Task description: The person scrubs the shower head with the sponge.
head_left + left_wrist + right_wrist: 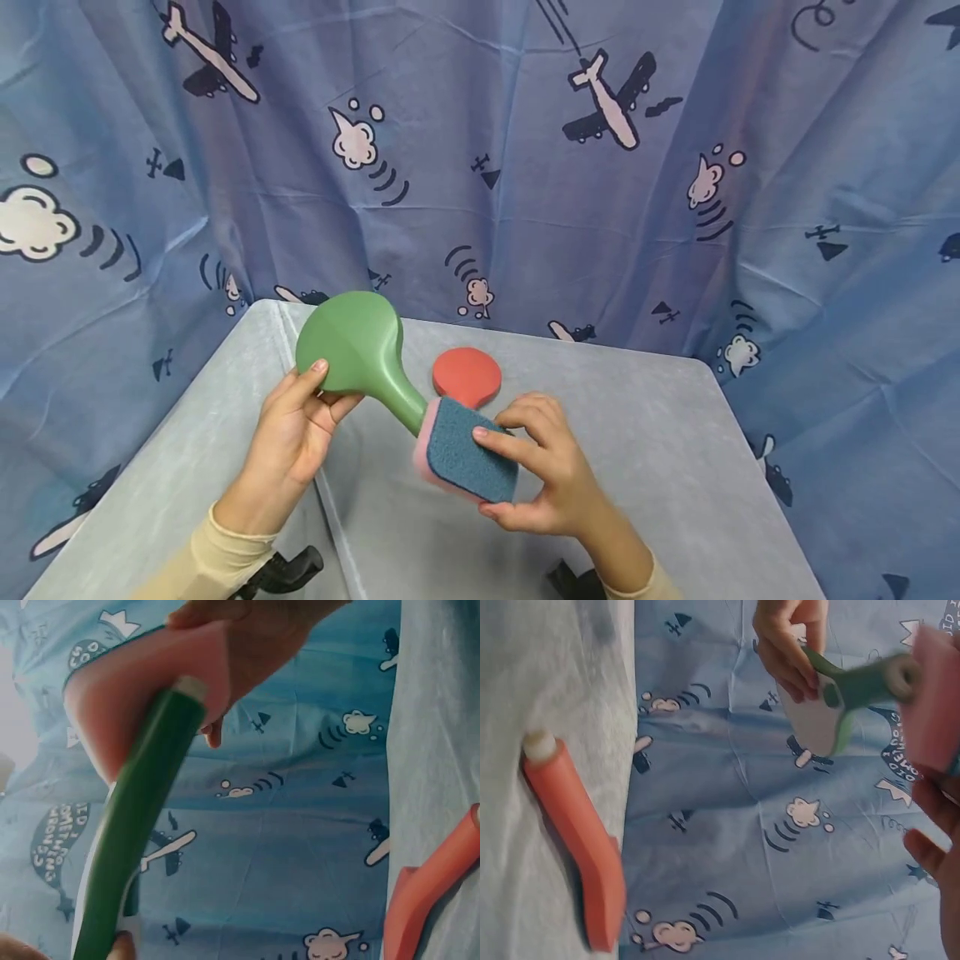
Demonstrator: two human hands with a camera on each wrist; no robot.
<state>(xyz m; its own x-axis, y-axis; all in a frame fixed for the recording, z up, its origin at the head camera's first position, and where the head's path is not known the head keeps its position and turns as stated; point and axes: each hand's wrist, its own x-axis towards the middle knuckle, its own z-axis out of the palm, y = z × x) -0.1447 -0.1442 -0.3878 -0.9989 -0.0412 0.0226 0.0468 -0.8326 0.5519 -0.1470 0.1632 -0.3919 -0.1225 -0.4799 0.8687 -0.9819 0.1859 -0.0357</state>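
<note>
My left hand [288, 433] pinches the head of a green paddle-shaped tool [348, 342], thumb on its smooth back. The tool has a round head, and its handle [142, 795] ends in a pale tip. In the right wrist view a whitish flat face shows on the head's other side. Between the fingers and thumb of my right hand [551, 471] is a sponge [468, 454] with a blue-grey scouring side and a pink foam side [934, 705]. The foam meets the tool's handle end, which the sponge hides in the head view.
A red paddle-shaped tool [467, 375] of similar shape lies on the grey table [660, 467], behind the sponge. Blue curtains [480, 167] printed with planes and clouds hang around the table. Black straps [288, 571] sit at both wrists.
</note>
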